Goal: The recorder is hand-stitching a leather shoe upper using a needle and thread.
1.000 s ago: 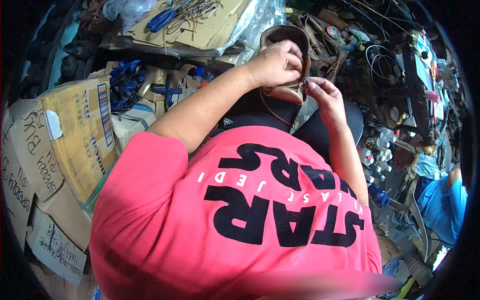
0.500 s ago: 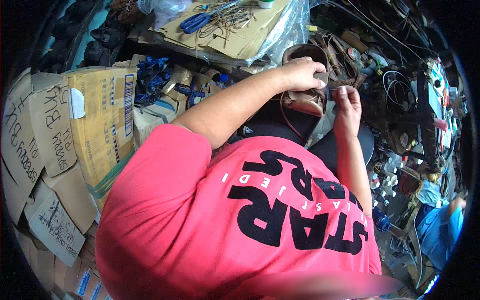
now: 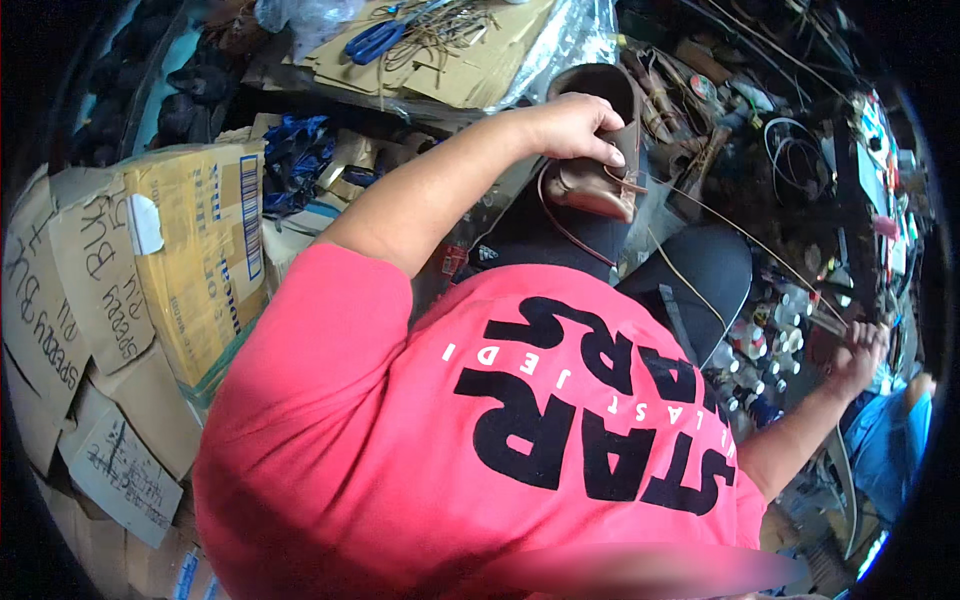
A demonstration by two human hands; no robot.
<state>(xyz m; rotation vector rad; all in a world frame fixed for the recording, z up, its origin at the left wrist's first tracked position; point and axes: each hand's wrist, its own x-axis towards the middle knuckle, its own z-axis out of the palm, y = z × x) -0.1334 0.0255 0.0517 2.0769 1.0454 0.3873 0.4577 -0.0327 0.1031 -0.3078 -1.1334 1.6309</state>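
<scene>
A brown leather shoe [image 3: 592, 190] rests above my dark-trousered lap, its opening facing away from me. My left hand [image 3: 580, 128] is closed over its upper part, thumb pressed against the leather. Far out to the right is my right hand [image 3: 860, 355], its fingers closed on a thin tan lace [image 3: 762, 243] that runs taut from the shoe. A second light strand hangs loosely over my right thigh [image 3: 705, 275]. On the shoe's left side, a dark reddish lace [image 3: 558, 222] loops down toward my shirt.
Blue-handled scissors [image 3: 375, 42] and a tangle of cut laces [image 3: 440, 40] lie on flat cardboard ahead. Cardboard boxes [image 3: 195, 260] stand at left. Several small bottles [image 3: 765, 360] crowd the floor at right, near blue cloth [image 3: 885, 450], with clutter beyond.
My right hand has swung from beside the shoe far out to the right and nearer, drawing the lace taut. The shoe and left hand have shifted slightly left and away.
</scene>
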